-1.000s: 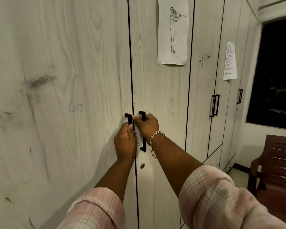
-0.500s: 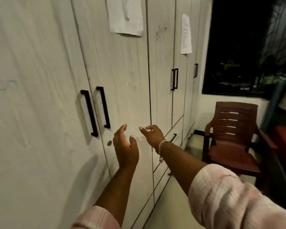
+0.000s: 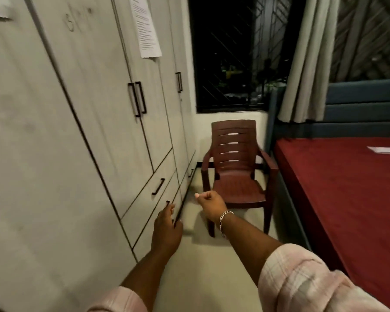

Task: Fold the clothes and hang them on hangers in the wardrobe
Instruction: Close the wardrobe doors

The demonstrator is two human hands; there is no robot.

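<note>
The pale wood-grain wardrobe fills the left side, all its doors closed, with black handles on the middle pair. My left hand hangs in the air near the lower drawers, fingers relaxed, holding nothing. My right hand, with a silver bracelet on the wrist, is out in front of the chair with its fingers loosely curled and nothing in them. No clothes or hangers are in view.
A brown plastic armchair stands on the floor by the dark window. A bed with a red sheet fills the right, white papers lying on it. A grey curtain hangs behind. A printed sheet is stuck on a door.
Both hands let go of the two wardrobe door handles and dropped away from the closed doors. The view swung right, bringing in the chair, window and bed.
</note>
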